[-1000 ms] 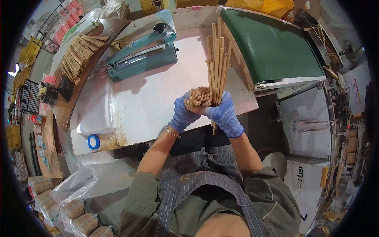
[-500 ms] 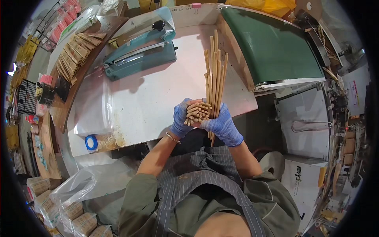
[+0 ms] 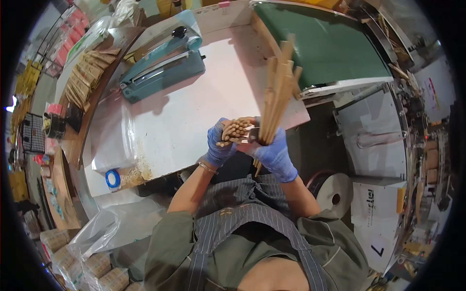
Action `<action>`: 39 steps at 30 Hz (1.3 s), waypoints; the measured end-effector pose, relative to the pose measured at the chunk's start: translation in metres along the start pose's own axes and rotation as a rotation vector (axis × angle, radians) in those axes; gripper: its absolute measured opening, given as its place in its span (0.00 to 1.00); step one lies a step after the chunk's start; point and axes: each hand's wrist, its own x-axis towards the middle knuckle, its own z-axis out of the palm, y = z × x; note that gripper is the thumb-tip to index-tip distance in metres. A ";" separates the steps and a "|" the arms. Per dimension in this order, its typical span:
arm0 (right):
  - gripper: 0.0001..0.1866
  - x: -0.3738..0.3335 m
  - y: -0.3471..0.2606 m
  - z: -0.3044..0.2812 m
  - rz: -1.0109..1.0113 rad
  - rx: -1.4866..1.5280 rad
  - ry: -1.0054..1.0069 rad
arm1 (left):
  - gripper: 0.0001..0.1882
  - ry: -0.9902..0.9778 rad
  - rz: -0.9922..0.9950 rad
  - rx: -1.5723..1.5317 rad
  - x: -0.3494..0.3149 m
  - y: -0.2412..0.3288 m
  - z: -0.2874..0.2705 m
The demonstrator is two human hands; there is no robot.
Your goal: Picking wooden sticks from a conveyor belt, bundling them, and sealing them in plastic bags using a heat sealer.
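My left hand [image 3: 218, 148], in a blue glove with bare fingertips, is closed round a tight bundle of wooden sticks [image 3: 237, 129]. Their round cut ends face up toward me. Beside it, my right hand [image 3: 277, 156], gloved in the same blue, grips a looser bunch of long, thin wooden sticks [image 3: 278, 94]. These stand tilted away from me, uneven in length and smeared by motion at their far tips. A few tips poke out below the right hand. Both hands are near each other, above the front edge of the white worktable [image 3: 194, 111].
A teal bag sealer [image 3: 162, 75] stands on the table's far left, with clear plastic bags [image 3: 114, 138] and a blue tape roll [image 3: 112, 178] nearer. Paper packets [image 3: 90, 80] lie on a wooden shelf at left. A green-topped box [image 3: 325, 46] borders the table's right.
Both hands have drawn slightly apart, and the right bunch has swung rightward, with its sticks now blurred. The whole view has shifted a little, showing more of a round reel at lower right.
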 end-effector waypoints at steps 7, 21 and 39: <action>0.11 -0.048 -0.034 -0.059 -0.095 -0.009 0.367 | 0.10 -0.293 -0.196 -0.177 -0.018 0.073 0.063; 0.11 -0.012 -0.115 -0.316 0.072 -0.105 0.445 | 0.19 -0.954 -1.020 -0.474 0.137 0.188 0.219; 0.09 -0.122 -0.450 -0.423 -0.586 -0.581 0.859 | 0.24 -0.913 -1.496 -1.229 0.283 0.448 0.359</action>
